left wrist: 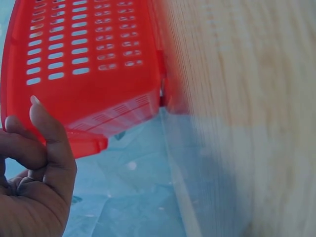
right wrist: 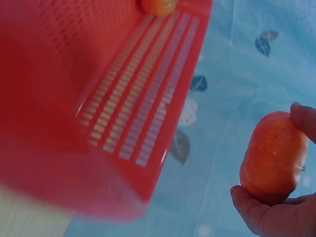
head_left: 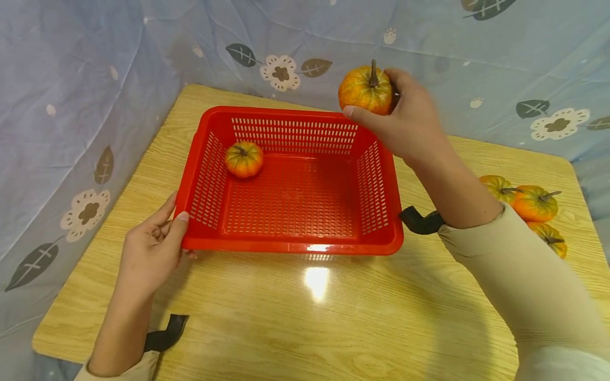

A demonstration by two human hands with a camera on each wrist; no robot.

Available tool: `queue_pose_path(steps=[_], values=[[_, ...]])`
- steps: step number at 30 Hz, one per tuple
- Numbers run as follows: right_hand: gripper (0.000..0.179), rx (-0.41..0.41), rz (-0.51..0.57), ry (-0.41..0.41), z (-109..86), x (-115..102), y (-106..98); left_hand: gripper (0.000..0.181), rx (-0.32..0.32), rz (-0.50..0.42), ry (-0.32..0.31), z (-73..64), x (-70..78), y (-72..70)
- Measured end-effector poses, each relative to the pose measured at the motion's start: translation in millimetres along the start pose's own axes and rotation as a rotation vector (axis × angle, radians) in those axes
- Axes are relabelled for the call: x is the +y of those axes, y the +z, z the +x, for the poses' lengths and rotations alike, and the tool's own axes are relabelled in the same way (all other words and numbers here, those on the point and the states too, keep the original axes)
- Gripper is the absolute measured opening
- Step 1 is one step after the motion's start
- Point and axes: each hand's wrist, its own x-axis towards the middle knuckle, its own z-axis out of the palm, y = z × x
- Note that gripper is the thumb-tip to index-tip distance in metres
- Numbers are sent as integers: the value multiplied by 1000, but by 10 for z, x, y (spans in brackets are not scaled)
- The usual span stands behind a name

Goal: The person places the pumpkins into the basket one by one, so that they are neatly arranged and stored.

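Observation:
A red plastic basket [head_left: 295,247] with slotted walls stands on the wooden table. My left hand [head_left: 154,243] grips its left rim, thumb on top and fingers beneath; the left wrist view shows those fingers curled at the basket wall [left wrist: 94,94]. Above the far right corner of the basket, my right hand [head_left: 410,119] holds a small orange pumpkin [head_left: 364,90] between thumb and fingers, its stem pointing up. The right wrist view shows the underside of this pumpkin [right wrist: 274,155]. Another small pumpkin [head_left: 244,159] sits inside the basket at the far left corner.
Several more small pumpkins [head_left: 536,203] lie together on the table [head_left: 267,317] at the right, partly hidden by the right forearm. A flowered cloth [head_left: 305,32] hangs behind the table and along its left side. Black straps [head_left: 421,221] stick out at both wrists.

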Motion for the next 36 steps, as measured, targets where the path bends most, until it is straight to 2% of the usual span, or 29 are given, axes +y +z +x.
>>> queue_pose_path(steps=[6,14,18,27,36], values=[[95,-50,-107,-70,88,-106,244,51,-1,-14,10,1,-11,-2],[86,-152,-187,-159,188,-55,629,50,7,1,1,4,-11,3],[83,-188,-222,-165,221,-34,784,52,5,18,19,10,-11,-2],[91,-263,-276,-157,219,32,1109,53,5,-36,22,10,-27,1],[93,-310,-337,-146,202,145,1296,53,8,-34,33,14,-35,4]])
